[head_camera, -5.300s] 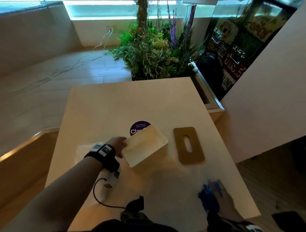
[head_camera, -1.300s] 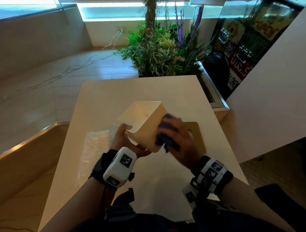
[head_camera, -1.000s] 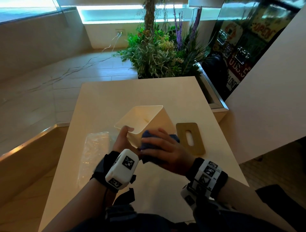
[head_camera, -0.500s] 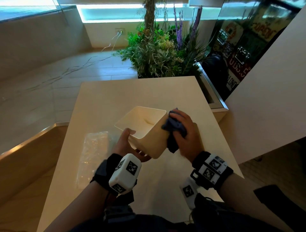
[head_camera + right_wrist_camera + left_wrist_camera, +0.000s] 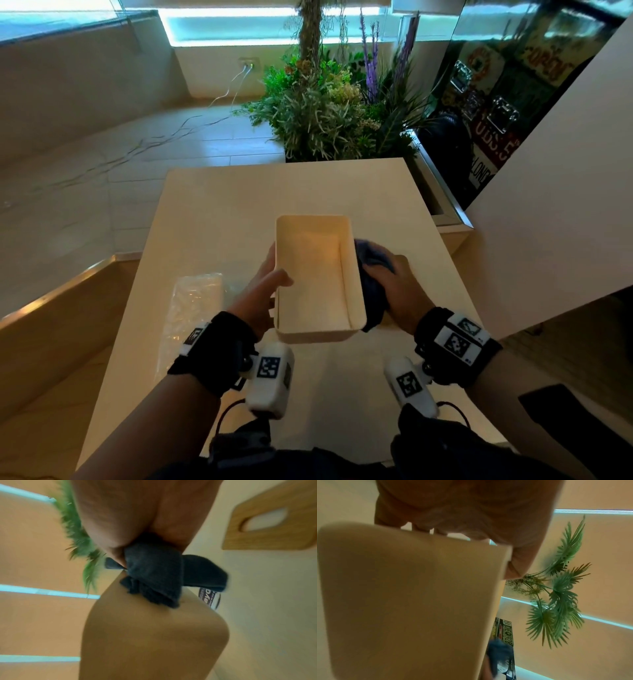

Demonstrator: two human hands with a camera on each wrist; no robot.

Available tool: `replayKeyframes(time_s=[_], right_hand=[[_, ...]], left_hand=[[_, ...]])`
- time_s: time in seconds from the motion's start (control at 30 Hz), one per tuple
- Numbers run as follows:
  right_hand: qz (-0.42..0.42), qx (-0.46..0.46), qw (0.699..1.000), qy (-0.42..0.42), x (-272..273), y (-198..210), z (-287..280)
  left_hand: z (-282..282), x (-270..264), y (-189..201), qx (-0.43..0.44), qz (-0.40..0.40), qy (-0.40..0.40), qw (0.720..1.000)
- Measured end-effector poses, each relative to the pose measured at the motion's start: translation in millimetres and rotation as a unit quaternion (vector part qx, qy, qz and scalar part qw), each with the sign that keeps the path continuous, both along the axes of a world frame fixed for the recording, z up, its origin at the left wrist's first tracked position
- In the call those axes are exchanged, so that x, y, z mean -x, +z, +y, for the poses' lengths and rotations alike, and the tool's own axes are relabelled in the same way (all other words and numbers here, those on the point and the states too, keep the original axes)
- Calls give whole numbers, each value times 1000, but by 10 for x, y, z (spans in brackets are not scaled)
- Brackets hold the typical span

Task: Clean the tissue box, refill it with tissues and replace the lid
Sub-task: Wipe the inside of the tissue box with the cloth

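The empty box (image 5: 317, 277), held above the middle of the tabletop (image 5: 219, 212) by its left wall in the gripping left hand (image 5: 262, 294), is wiped outside with a cloth (image 5: 371, 274) clutched in the right hand (image 5: 399, 294); cleaning appears unfinished, with refilling and lidding to follow.

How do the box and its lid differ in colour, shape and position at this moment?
The box is cream; the lid is brown like wood. The box is a deep open container; the lid is a flat board with an oval slot. The left hand holds the box up above the table, while the right hand wipes its side with a cloth; the lid lies untouched on the table. Both have rounded corners.
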State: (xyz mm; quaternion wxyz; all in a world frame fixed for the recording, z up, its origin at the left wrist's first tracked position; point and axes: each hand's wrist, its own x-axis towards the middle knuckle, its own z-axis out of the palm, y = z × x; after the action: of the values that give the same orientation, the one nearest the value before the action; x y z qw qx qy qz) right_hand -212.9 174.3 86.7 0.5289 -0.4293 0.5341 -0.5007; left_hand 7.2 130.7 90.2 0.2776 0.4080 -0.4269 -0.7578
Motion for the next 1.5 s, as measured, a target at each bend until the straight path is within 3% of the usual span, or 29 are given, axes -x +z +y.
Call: replayKeyframes(time_s=[0.13, 0.37, 0.6, 0.7, 0.83, 0.93, 1.03, 1.1, 1.13, 1.2, 1.27, 1.33, 1.4, 1.47, 1.5], right_hand=[[-8, 61, 998, 20, 18, 13, 9], [-175, -135, 975, 5, 161, -134, -60], [-177, -135, 975, 7, 172, -194, -29], [-222, -138, 965, 12, 135, -204, 9], [-278, -113, 949, -99, 73, -246, 14], [-288, -74, 937, -184, -76, -258, 41], [-257, -53, 952, -158, -238, -230, 105], [-227, -25, 966, -119, -261, -239, 163], [-185, -3, 978, -97, -250, -243, 195], [10, 91, 995, -38, -196, -188, 247], [188, 225, 956, 27, -151, -101, 274], [252, 327, 907, 85, -166, 39, 281], [274, 375, 878, 115, -178, 158, 259], [266, 369, 883, 119, -175, 224, 195], [246, 348, 898, 111, -169, 245, 157]], left_hand=[[10, -22, 9, -16, 34, -10, 999], [43, -76, -32, -12, 23, -109, 994], [-22, -74, -7, -23, -53, -68, 996], [-27, -112, 20, -39, -79, -41, 995], [117, -215, -181, -130, -23, 53, 990], [281, -158, -301, -136, 30, 70, 988], [323, -60, -350, -140, 18, 139, 980], [290, -87, -305, -194, 45, 197, 960], [267, -150, -306, -218, 68, 205, 952], [218, -283, -261, -239, 96, 204, 944], [187, -367, -283, -249, 96, 208, 941], [154, -436, -397, -259, 65, 234, 935], [80, -470, -527, -280, 84, 288, 912], [181, -448, -396, -249, 61, 244, 935], [211, -452, -368, -257, 96, 203, 940]])
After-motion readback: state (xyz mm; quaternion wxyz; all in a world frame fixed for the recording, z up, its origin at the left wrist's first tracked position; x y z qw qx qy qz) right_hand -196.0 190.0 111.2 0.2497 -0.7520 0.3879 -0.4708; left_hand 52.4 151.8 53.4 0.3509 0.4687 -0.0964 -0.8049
